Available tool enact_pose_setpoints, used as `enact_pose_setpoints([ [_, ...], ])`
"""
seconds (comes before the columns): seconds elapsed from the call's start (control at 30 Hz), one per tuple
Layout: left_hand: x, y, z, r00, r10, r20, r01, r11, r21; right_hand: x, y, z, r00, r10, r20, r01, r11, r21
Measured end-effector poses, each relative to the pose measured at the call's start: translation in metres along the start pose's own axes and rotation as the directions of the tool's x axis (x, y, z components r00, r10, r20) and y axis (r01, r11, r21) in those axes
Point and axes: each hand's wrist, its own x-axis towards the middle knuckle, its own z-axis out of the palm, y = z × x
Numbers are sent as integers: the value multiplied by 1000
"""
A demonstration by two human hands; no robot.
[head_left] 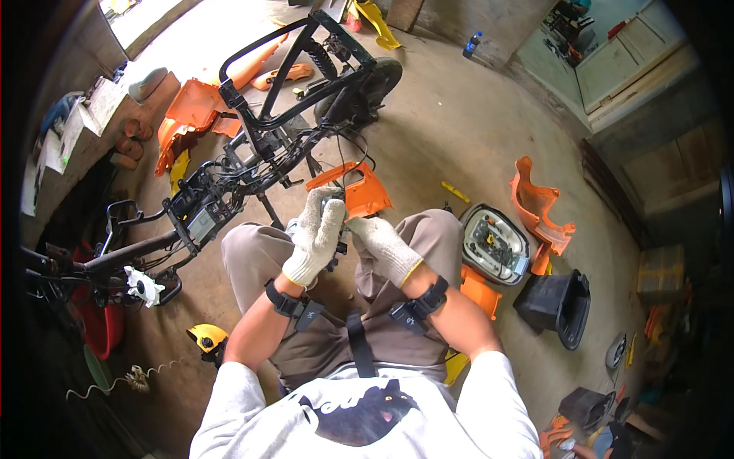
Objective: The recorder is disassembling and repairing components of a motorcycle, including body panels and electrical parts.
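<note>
Centrally, the two gloved hands meet between the seated person's knees. The left hand [315, 233] is closed about a small dark part [342, 249], mostly hidden by the glove; the right hand [382, 243] lies just beside it, fingertips bent toward the part, and whether they grip it cannot be told. Black straps [284, 303] circle both wrists below the glove cuffs.

Just beyond the fingers, an orange panel [371, 193] rests near the stripped black frame [264, 157] of a two-wheeled vehicle, its wheel [382, 84] at the far end and loose wiring along its middle. To the right of the knees, an oval tray [489, 274] contains small hardware; near it are a thin yellow object [456, 191], a curved orange panel [535, 206] and a black open-mouthed container [543, 302]. To the left are a yellow-and-black object [208, 337] and a red basin [103, 329]. Farthest off, a blue bottle [472, 44] stands by the wall.
</note>
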Motion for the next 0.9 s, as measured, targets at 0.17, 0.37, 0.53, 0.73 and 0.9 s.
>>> enact_pose_setpoints([
  [0.17, -1, 2, 0, 994, -97, 46, 103, 982, -156, 11, 7, 5, 781, -620, 71, 560, 646, -519],
  [0.37, 2, 1, 0, 959, -284, 23, 273, 894, -355, -6, 5, 5, 520, -846, 119, 581, 248, -775],
  [0.53, 3, 2, -2, 935, -352, 46, 344, 865, -366, 2, -2, -1, 413, -865, 287, 694, 94, -714],
  [0.73, 6, 2, -4, 933, -330, 144, 360, 849, -386, -13, -32, -28, 886, 83, 456, 22, 975, -220],
  [0.9, 3, 0, -5, 983, -67, 168, 100, 976, -195, -33, -48, -25, 871, -16, 490, 185, 936, -299],
])
